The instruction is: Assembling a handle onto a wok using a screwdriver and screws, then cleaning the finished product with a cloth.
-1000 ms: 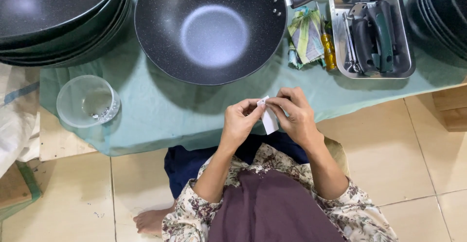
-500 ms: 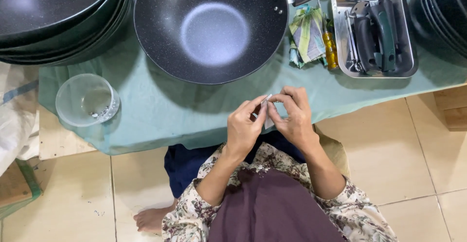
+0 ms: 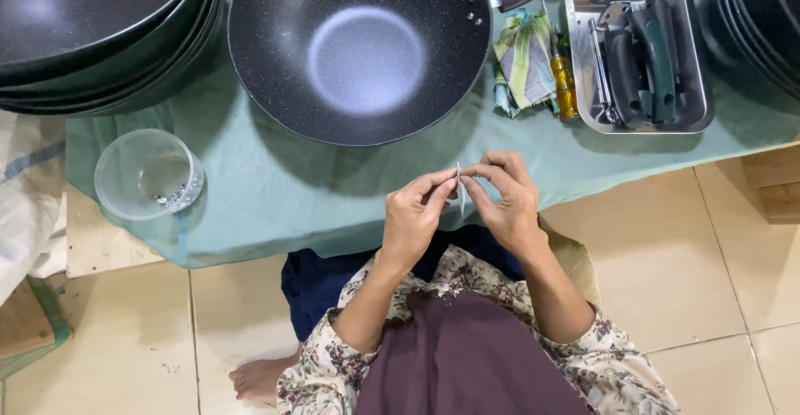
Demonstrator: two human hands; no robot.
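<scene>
Pinching a small white piece (image 3: 460,188) between both hands, left hand (image 3: 414,219) and right hand (image 3: 504,202) work it near the wok (image 3: 360,48). Next likely calls for steady fingertip control.

One wok (image 3: 360,52), one clear bowl (image 3: 148,173), one metal tray (image 3: 693,107), one screwdriver (image 3: 564,86).

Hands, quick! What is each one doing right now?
Left hand: fingertips pinched shut on a small thin pale piece.
Right hand: fingertips pinched on the same piece from the other side.
</scene>
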